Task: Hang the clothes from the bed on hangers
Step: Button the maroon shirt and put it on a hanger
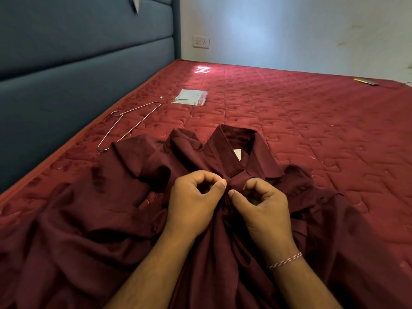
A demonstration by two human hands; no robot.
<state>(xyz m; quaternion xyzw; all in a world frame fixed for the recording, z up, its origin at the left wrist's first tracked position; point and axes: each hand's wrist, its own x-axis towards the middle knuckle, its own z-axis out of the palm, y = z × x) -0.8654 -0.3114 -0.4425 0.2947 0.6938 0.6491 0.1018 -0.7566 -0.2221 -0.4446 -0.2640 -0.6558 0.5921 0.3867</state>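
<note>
A dark maroon shirt [107, 210] lies rumpled across the near side of the red quilted bed [312, 134], collar pointing away. Both hands meet just below the collar — the left hand [196, 201] and the right hand [265, 206] each pinch the front placket between thumb and curled fingers. A wire hanger [129, 123] lies bare by the blue headboard [78, 63], just beyond the shirt's shoulder — a clear plastic bag [190, 97] past it.

Dim, soft-focus, wide-angle edge bending; glare patch on wall [247, 30].
</note>
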